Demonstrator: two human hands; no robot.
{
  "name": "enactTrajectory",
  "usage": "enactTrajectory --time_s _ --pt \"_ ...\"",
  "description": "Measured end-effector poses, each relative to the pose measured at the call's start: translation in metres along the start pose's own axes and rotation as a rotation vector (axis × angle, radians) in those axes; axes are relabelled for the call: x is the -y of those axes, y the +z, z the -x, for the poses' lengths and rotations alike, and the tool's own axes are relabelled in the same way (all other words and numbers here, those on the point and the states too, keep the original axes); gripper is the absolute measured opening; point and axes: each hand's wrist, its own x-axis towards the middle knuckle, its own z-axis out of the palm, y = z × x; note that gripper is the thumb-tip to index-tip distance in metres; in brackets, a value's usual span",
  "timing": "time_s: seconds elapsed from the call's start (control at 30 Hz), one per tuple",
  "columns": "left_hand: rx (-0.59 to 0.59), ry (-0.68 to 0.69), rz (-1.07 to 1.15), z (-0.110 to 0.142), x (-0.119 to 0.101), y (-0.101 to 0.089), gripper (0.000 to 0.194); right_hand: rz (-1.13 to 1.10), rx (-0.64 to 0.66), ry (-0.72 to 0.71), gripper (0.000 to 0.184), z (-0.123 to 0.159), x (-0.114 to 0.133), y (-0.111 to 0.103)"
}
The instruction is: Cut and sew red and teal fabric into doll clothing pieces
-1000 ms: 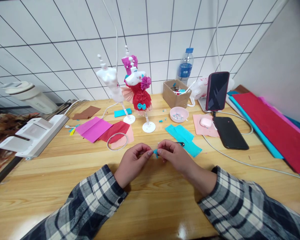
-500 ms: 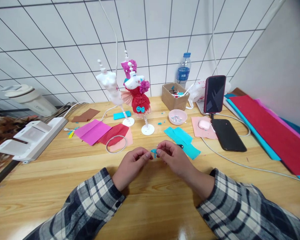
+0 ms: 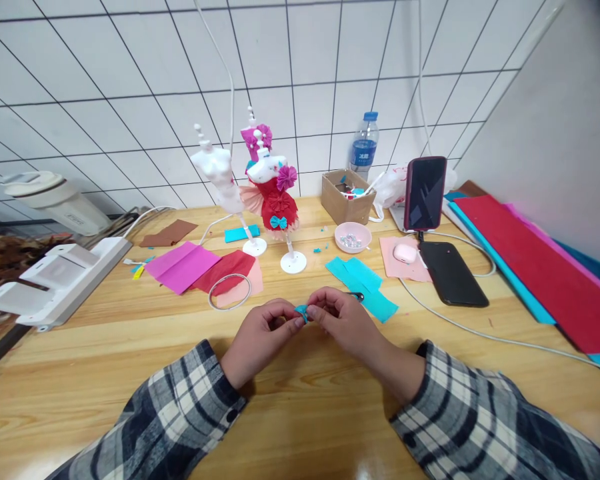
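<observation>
Between my fingertips is a small piece of turquoise crepe paper (image 3: 303,313), gathered at its middle. My left hand (image 3: 265,333) pinches it from the left, thumb against forefinger. From the other side my right hand (image 3: 347,327) also pinches it; some fingertips are hidden. Just beyond the right hand lie turquoise paper strips (image 3: 363,280) and a small black-handled tool (image 3: 356,296), mostly covered by that hand. A small mannequin in a red paper dress (image 3: 279,203) stands farther back, with a turquoise bow (image 3: 279,223) on its skirt.
A bare white mannequin (image 3: 215,170) stands left of the dressed one. Magenta paper (image 3: 183,267) and a metal ring (image 3: 230,292) lie at left. Behind are a pink bowl of beads (image 3: 353,238), a cardboard box (image 3: 347,200) and a propped phone (image 3: 425,193). A cable (image 3: 480,333) crosses the right side.
Both hands stay together, turning the turquoise paper between the fingertips; it shows broader near the left fingers now. The camera view has shifted slightly.
</observation>
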Motion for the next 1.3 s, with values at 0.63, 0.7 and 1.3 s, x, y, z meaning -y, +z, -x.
enactTrajectory --time_s 0.63,0.7,1.3 --pt "0.031 -0.016 -0.003 0.002 -0.004 -0.003 0.018 0.134 0.121 0.172 0.020 -0.002 0.001 -0.007" --pt "0.045 -0.029 0.005 0.003 -0.006 -0.004 0.017 0.147 0.119 0.168 0.019 -0.002 0.002 -0.008" --pt "0.109 -0.023 -0.007 0.002 0.009 -0.005 0.025 0.119 0.079 0.091 0.005 -0.002 0.001 0.000"
